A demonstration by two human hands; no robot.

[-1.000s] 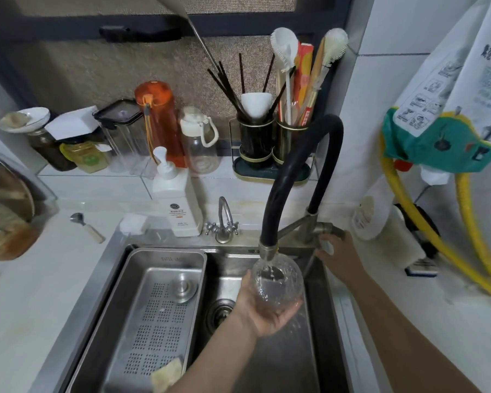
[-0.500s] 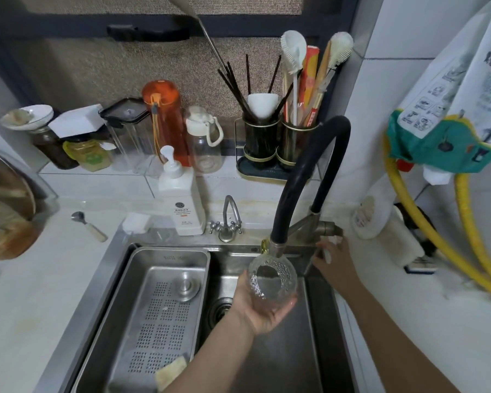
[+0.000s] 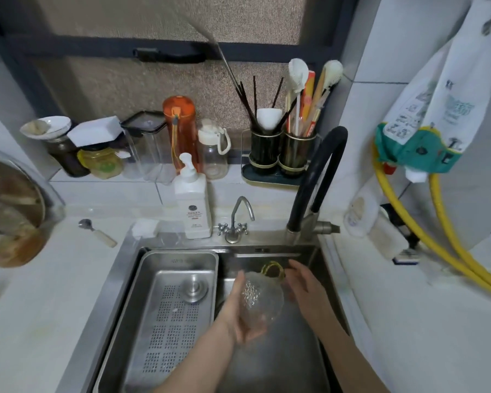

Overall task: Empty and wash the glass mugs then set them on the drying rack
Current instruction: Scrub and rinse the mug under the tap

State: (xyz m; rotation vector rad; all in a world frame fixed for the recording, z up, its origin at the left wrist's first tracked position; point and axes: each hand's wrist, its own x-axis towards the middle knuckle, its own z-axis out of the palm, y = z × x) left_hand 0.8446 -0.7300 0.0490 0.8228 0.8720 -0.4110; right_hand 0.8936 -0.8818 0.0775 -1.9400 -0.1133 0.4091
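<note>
My left hand (image 3: 240,313) cradles the glass mug (image 3: 262,300) low over the sink (image 3: 309,361) to contain drips, right hand (image 3: 304,285) relaxed at its three o'clock.

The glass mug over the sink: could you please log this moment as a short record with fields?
mug: textured glass mug, tilted, above the sink basin
left hand: left hand grips the mug from below
right hand: right hand open beside the mug's rim; contact unclear
faucet: black hose faucet, its spout hidden
drain tray: perforated steel tray in the sink's left half
soap: white pump bottle behind the sink
</note>
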